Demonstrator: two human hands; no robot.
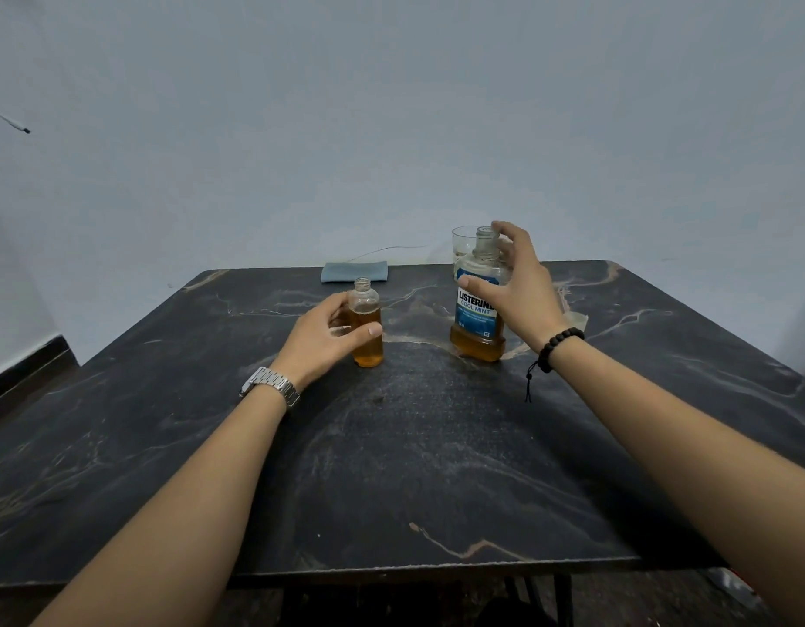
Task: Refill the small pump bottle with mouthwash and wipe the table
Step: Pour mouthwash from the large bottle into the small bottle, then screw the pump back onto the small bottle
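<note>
— Hands first: what are they doing?

— Left hand [328, 334] is cupped loosely round the small bottle [367, 325], fingers spread, seemingly touching its side but not gripping. Right hand [511, 282] is wide open just beside the mouthwash [478, 300], thumb before the label, fingers near the neck; I can't tell whether it touches.

— Where do the bottles stand?

— Both upright on the desk [414, 445], near each other at its middle, both uncapped.

— So how far along?

— Small bottle is more than half full of amber liquid, mouthwash low. I judge the pour done or nearly done. No pump or cap is in view that I can make out, so refitting is left.

— And the wiping?

— Cloth [354, 271] lies folded at the far edge, so that looks undone. A glass [463, 242] stands behind the mouthwash.
</note>
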